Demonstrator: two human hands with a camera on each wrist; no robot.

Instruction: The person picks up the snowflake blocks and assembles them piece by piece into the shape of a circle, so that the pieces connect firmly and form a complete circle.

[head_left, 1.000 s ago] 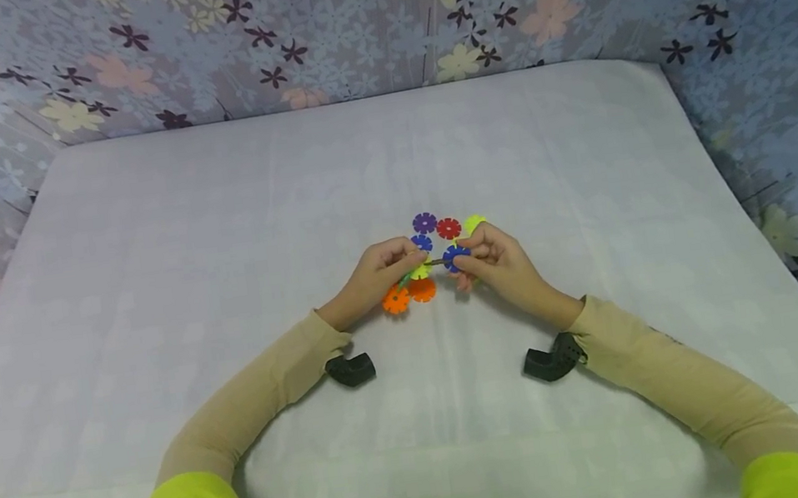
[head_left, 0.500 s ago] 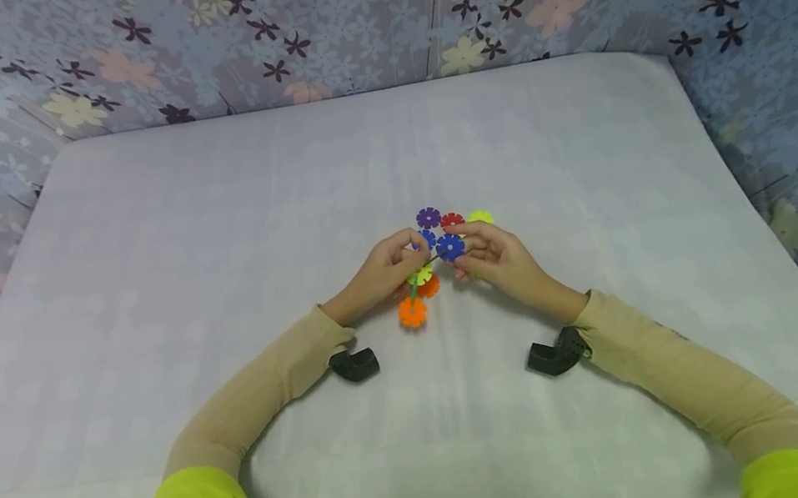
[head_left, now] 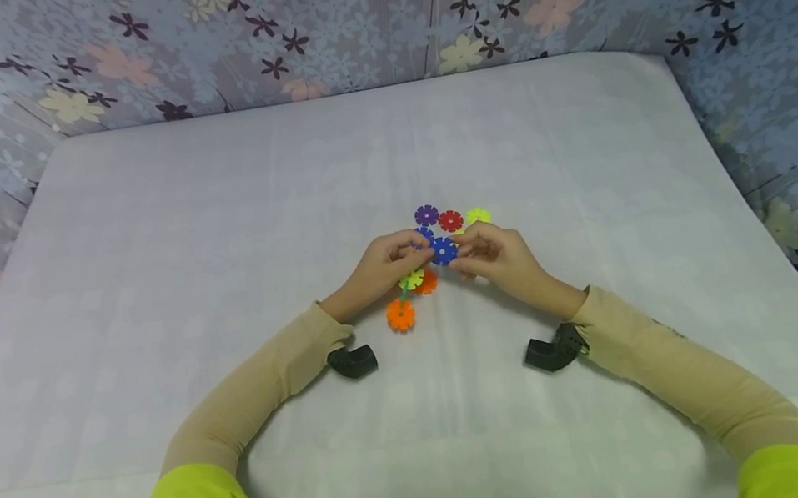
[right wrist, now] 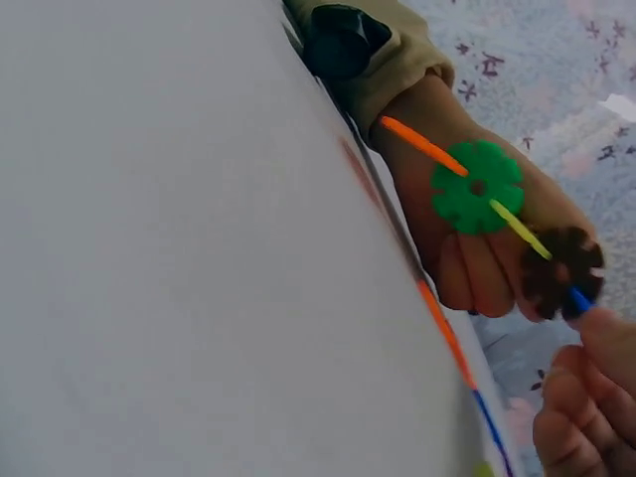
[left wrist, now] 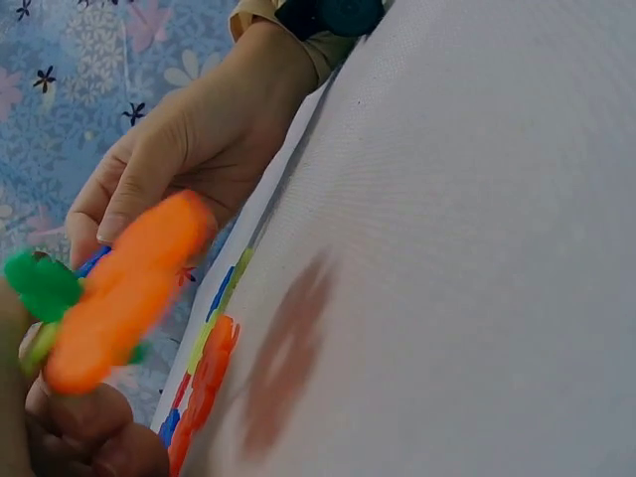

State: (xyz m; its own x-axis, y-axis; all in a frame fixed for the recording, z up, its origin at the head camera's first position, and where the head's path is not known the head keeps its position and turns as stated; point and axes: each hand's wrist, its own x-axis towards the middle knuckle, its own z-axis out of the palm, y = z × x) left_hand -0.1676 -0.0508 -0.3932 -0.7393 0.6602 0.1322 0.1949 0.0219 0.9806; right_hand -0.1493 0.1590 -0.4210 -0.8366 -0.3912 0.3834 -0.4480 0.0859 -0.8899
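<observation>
A linked chain of notched plastic flower discs hangs between my two hands. It runs from an orange disc [head_left: 401, 314] through a green disc [right wrist: 478, 187] and a yellow disc [head_left: 412, 280] to a dark brown disc [right wrist: 563, 272] and a blue disc [head_left: 444, 251]. My left hand [head_left: 392, 265] pinches the chain near the brown disc, partly hiding it. On the other side, my right hand [head_left: 497, 259] holds the blue disc between thumb and fingers. The discs look joined edge to edge; the blue disc's slot is covered by fingers in the right wrist view.
Loose discs lie on the white-covered table [head_left: 214, 223] just beyond and beneath my hands: purple [head_left: 426, 215], red [head_left: 451, 220], yellow [head_left: 478, 217], another blue [head_left: 423, 235] and another orange [head_left: 426, 282]. A flower-patterned cloth [head_left: 354, 19] borders the table's far side.
The chain has turned in my hands, its orange end swinging toward me. The blue disc has shifted left, closer to my left hand. Loose discs beyond the hands appear unmoved.
</observation>
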